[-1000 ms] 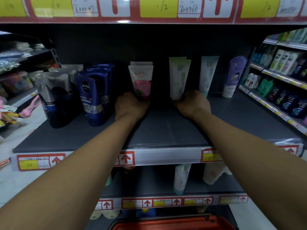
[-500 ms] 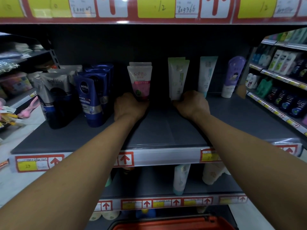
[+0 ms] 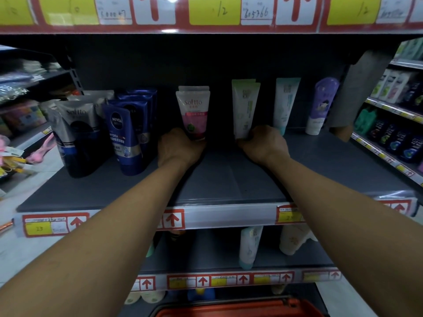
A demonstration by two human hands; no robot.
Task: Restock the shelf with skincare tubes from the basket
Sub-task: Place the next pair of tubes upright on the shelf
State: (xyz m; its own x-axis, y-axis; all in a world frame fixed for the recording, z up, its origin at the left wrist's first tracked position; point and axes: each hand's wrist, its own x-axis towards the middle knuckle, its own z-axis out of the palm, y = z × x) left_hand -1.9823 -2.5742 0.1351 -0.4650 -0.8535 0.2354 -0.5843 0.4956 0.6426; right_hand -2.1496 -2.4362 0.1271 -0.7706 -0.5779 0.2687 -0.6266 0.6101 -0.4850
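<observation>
Nothing has shifted: left hand (image 3: 180, 146) grasps pink-labelled white Softto tube (image 3: 194, 113), right hand (image 3: 263, 144) grasps pale green tube (image 3: 245, 108), far on dark shelf (image 3: 229, 179). Risk: hasty release topples them.

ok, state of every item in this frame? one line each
left hand: closed around base of pink Softto tube
right hand: closed around base of pale green tube
pink Softto tube: upright, held
pale green tube: upright, held
teal tube: upright, free
purple tube: upright, free
Nivea tubes: upright, leaning slightly
red basket: below shelves, contents hidden
</observation>
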